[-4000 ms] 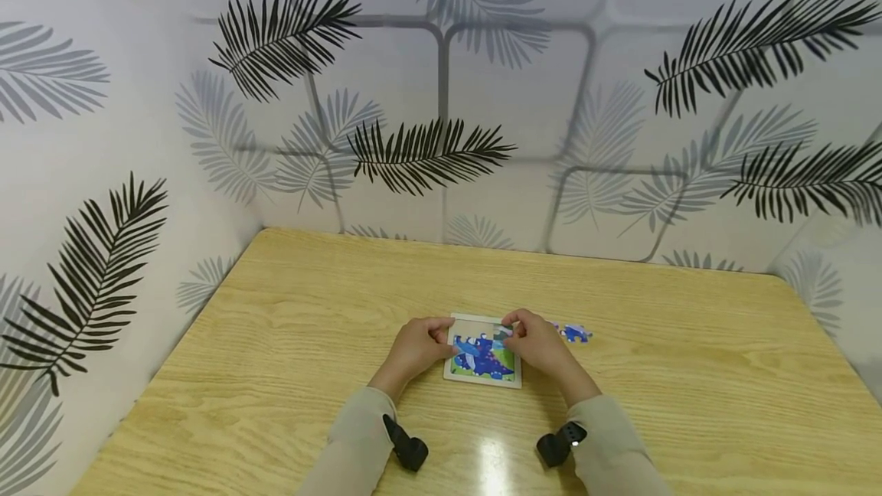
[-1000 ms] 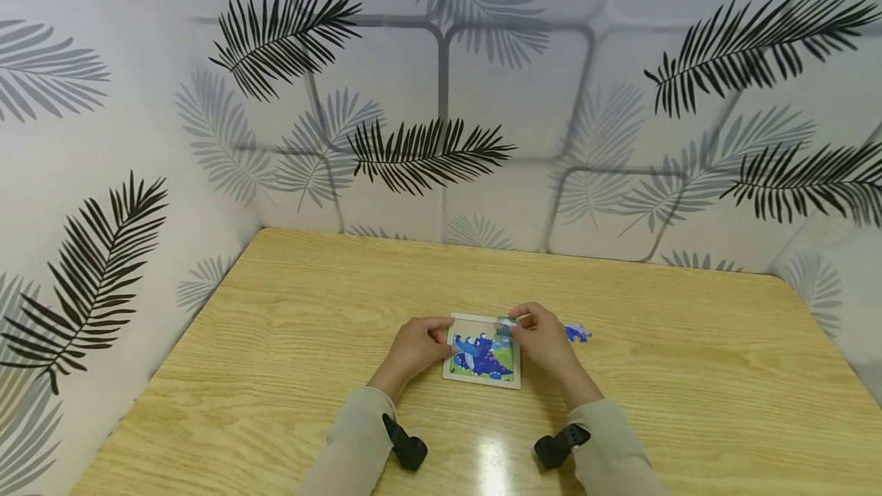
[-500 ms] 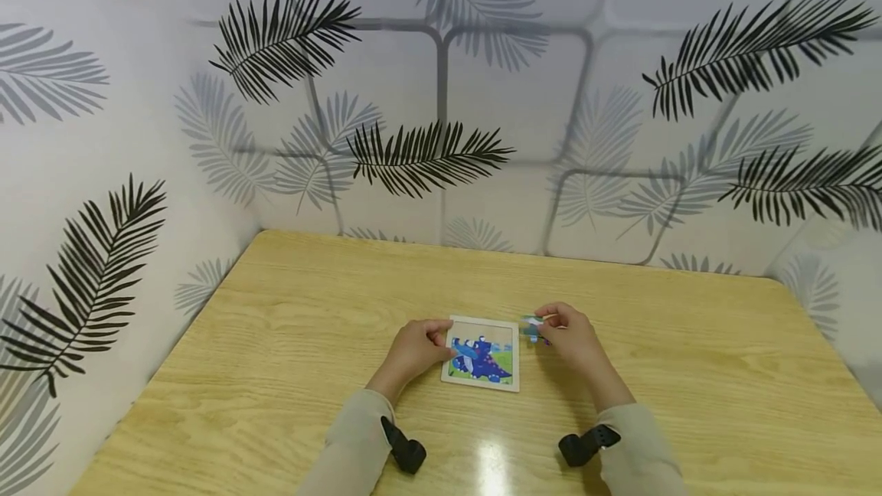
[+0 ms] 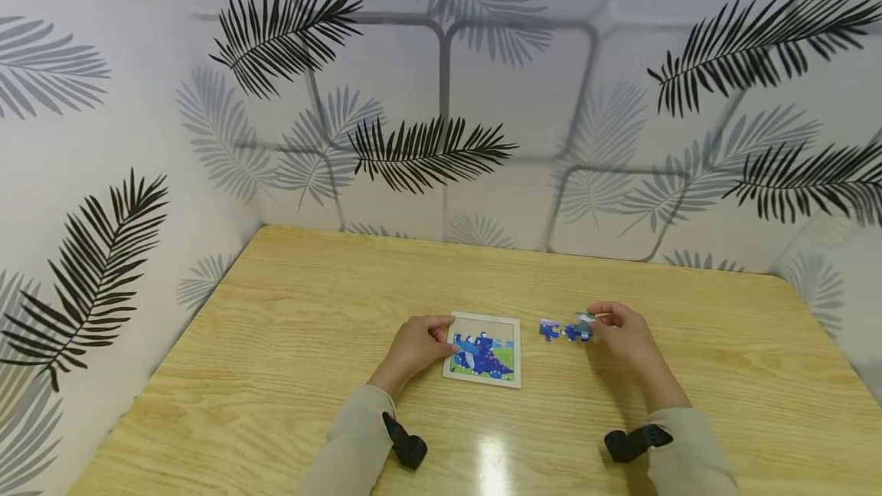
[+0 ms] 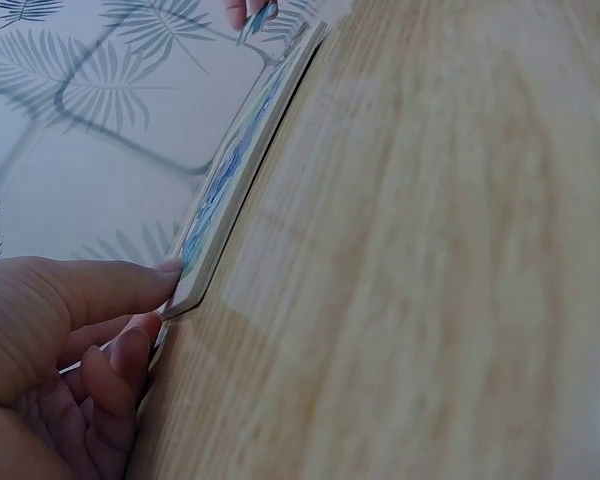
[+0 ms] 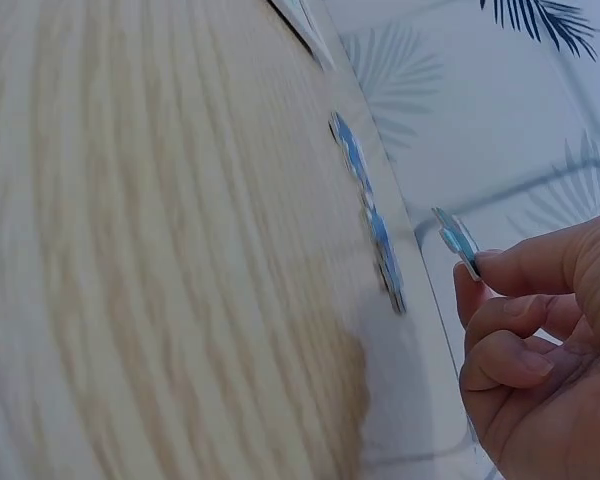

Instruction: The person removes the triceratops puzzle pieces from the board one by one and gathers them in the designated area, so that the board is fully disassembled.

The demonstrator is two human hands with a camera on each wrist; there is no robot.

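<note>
A square jigsaw puzzle tray (image 4: 482, 383) with a light rim shows a blue dinosaur picture; its upper part is bare backing. My left hand (image 4: 413, 345) grips the tray's left edge, and in the left wrist view the thumb lies on the rim (image 5: 265, 145). To the right, my right hand (image 4: 625, 334) pinches a green and white puzzle piece (image 4: 586, 318) between thumb and forefinger. In the right wrist view that piece (image 6: 460, 242) is raised above the table. Under and beside it lie loose blue and purple puzzle pieces (image 4: 548, 329), partly overlapped by the held one.
The wood-grain table (image 4: 331, 289) extends around the tray and pieces. A wall (image 4: 496, 197) with a leaf pattern stands behind its far edge. Each wrist wears a black camera on a strap.
My right hand has carried the puzzle piece from the tray's upper right corner rightward to over the loose pieces. Those pieces now show more. My left hand stays at the tray's edge.
</note>
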